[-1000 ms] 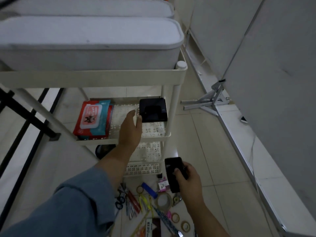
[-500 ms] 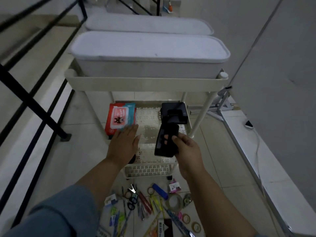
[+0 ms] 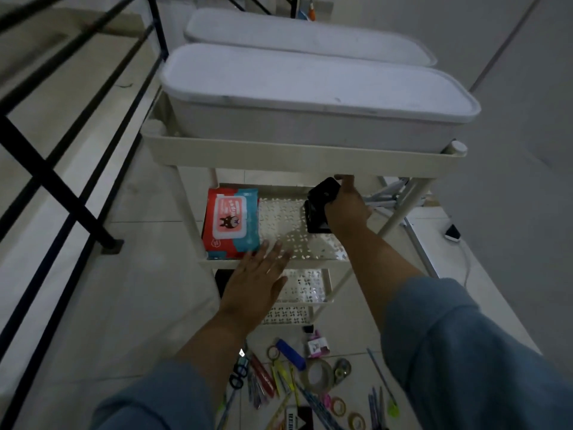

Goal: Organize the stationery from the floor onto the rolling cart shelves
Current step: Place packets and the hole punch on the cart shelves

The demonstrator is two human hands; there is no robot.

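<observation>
The right hand (image 3: 345, 209) is gripping a black box (image 3: 322, 193) at the shelf's (image 3: 279, 212) right edge while the open left hand (image 3: 257, 280) is hovering over its front edge.

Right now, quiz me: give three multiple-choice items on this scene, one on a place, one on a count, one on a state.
1. Where is the wipes pack?
A. floor
B. middle shelf, left side
C. top shelf

2. How many white lidded bins show?
A. four
B. one
C. two

3. What is the right hand doing?
A. gripping a black item
B. hanging empty
C. holding scissors

Answers:
1 B: it lies on the perforated shelf's left end.
2 C: one bin sits behind the other.
3 A: its fingers curl round the item over the shelf's right end.
</observation>
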